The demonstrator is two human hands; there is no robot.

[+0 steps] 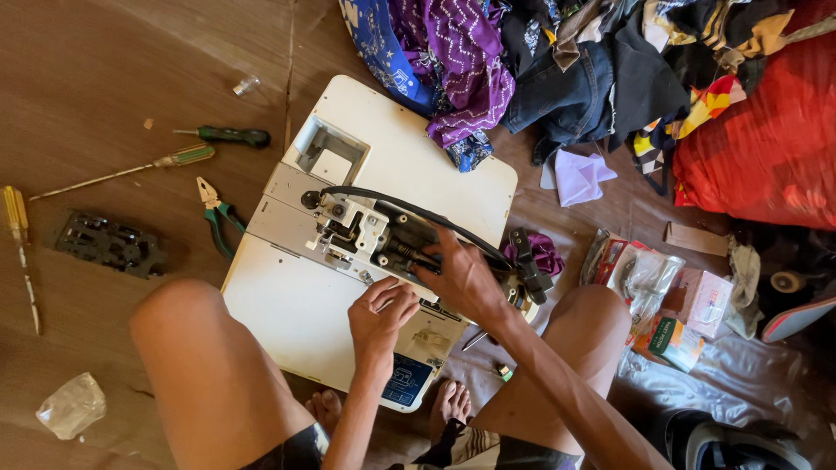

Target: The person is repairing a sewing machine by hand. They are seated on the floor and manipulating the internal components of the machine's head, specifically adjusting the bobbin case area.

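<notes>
- Screwdrivers (187, 157) and pliers (215, 211) on floor, laid within reach.
- Sewing machine (374, 235) tipped on side, underside mechanism exposed.
- Left hand (381, 315) pinched shut on small part at mechanism edge.
- Right hand (466, 280) part open, fingertips bracing mechanism.
- Clothes pile (557, 70) far right.

This looks like a home used as an informal repair spot, with work done on the floor. A brown woven floor mat (104, 78) covers the ground, and a person sits on it barefoot. A white sewing machine lying on its side with its mechanism exposed (366, 235) rests on the mat. Around it lie a green-handled screwdriver (228, 135), a yellow-handled screwdriver (15, 213) and green-handled pliers (218, 213). A heap of mixed coloured clothes (557, 61) and a red cushion-like bundle (766, 148) crowd the far edge, with small cardboard boxes (688, 313) nearby.
</notes>
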